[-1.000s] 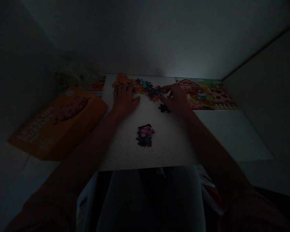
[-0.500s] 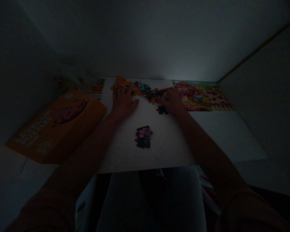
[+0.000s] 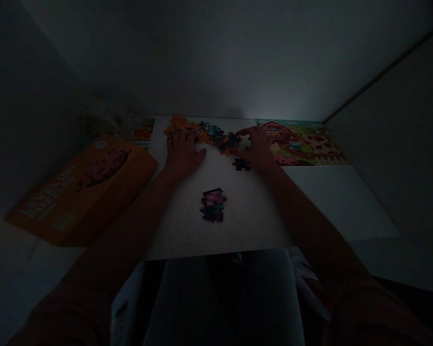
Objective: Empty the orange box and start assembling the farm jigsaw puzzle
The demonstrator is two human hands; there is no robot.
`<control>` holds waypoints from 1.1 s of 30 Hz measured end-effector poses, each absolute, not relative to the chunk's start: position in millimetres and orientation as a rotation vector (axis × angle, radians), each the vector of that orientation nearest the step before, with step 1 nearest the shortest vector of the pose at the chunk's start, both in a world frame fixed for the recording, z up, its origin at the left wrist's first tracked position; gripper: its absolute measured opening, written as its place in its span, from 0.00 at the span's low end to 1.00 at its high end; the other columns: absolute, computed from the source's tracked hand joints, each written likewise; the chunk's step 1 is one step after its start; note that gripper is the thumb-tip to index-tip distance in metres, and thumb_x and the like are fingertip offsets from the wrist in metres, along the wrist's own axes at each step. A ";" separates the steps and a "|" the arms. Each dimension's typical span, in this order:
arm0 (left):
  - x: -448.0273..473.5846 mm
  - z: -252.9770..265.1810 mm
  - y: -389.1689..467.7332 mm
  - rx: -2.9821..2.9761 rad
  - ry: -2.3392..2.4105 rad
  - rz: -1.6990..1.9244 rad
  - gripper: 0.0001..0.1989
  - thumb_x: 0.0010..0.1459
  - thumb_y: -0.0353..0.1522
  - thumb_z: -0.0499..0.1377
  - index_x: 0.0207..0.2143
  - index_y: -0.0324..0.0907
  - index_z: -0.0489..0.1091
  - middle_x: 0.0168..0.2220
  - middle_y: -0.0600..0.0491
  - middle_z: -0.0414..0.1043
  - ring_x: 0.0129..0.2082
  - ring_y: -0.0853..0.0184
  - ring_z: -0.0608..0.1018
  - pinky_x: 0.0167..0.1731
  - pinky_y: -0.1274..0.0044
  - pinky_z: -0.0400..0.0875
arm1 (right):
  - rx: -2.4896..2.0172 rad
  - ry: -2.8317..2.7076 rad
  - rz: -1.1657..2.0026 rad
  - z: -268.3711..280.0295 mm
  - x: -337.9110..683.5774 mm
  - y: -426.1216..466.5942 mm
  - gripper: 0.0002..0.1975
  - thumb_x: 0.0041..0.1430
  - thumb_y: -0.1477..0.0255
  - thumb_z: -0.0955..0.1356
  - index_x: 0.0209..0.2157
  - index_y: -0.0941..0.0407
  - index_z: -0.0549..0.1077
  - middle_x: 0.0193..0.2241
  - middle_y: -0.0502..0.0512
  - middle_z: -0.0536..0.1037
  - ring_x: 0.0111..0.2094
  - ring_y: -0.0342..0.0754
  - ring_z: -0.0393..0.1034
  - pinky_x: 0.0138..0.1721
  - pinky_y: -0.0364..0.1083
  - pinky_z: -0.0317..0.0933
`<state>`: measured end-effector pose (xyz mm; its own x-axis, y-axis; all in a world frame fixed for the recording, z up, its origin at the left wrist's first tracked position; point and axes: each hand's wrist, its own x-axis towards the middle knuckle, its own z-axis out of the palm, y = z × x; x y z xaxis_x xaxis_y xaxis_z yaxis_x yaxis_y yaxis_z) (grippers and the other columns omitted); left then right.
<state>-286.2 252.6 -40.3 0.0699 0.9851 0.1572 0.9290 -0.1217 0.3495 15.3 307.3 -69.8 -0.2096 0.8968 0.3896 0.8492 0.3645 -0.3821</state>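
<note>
A heap of loose jigsaw pieces (image 3: 212, 130), orange, teal and dark, lies along the back of the white table (image 3: 187, 235). My left hand (image 3: 183, 153) rests palm down at the heap's front left edge, fingers spread and thumb out to the side. At the heap's right end is my right hand (image 3: 255, 148), its thumb and index finger apart on either side of a dark jigsaw piece (image 3: 233, 139). Another dark jigsaw piece (image 3: 241, 165) lies just below that hand. Nearer me sits a small pile of purple and dark pieces (image 3: 213, 204).
An orange puzzle box (image 3: 90, 185) lies tilted at the left, beside my left forearm. Behind it is a crumpled clear plastic bag (image 3: 110, 113). A farm picture sheet (image 3: 303, 144) lies at the back right. A wall (image 3: 209, 62) rises behind the table; the light is very dim.
My right thumb and index finger have spread a little wider, and the dark piece between them shows more. My left hand stays almost where it was.
</note>
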 end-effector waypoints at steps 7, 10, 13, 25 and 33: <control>-286.9 -38.6 251.9 2.180 1.973 0.518 0.35 0.79 0.45 0.61 0.81 0.42 0.73 0.85 0.34 0.68 0.87 0.37 0.66 0.89 0.45 0.60 | -1.302 -2.222 0.032 -40.7 18.1 290.9 0.35 0.72 0.44 0.81 0.72 0.44 0.81 0.72 0.68 0.82 0.75 0.81 0.72 0.76 0.79 0.64; -287.9 -38.8 252.3 2.183 1.969 0.518 0.34 0.79 0.45 0.61 0.81 0.45 0.72 0.85 0.35 0.69 0.87 0.37 0.66 0.89 0.44 0.59 | -1.207 -2.265 0.081 -34.3 21.2 288.0 0.37 0.72 0.40 0.81 0.72 0.45 0.82 0.72 0.69 0.81 0.75 0.80 0.72 0.78 0.79 0.63; -288.1 -37.8 252.3 2.174 1.979 0.497 0.34 0.79 0.45 0.61 0.82 0.46 0.72 0.85 0.36 0.69 0.87 0.37 0.66 0.89 0.44 0.59 | -1.156 -2.286 0.227 -23.1 29.5 283.9 0.38 0.70 0.39 0.81 0.71 0.45 0.83 0.71 0.69 0.81 0.73 0.77 0.74 0.74 0.75 0.71; -285.8 -33.9 250.4 2.151 1.964 0.503 0.35 0.79 0.45 0.60 0.82 0.44 0.72 0.85 0.34 0.68 0.87 0.36 0.65 0.90 0.44 0.57 | -1.422 -2.202 0.293 -35.6 55.1 293.6 0.32 0.76 0.40 0.76 0.66 0.47 0.87 0.66 0.68 0.87 0.57 0.71 0.85 0.69 0.74 0.78; -286.9 -36.8 250.6 2.170 1.964 0.509 0.36 0.79 0.46 0.59 0.82 0.43 0.72 0.85 0.35 0.68 0.87 0.37 0.65 0.90 0.46 0.58 | -1.555 -2.222 0.211 -68.4 20.1 305.8 0.39 0.75 0.43 0.78 0.77 0.47 0.83 0.74 0.72 0.79 0.78 0.82 0.71 0.83 0.85 0.58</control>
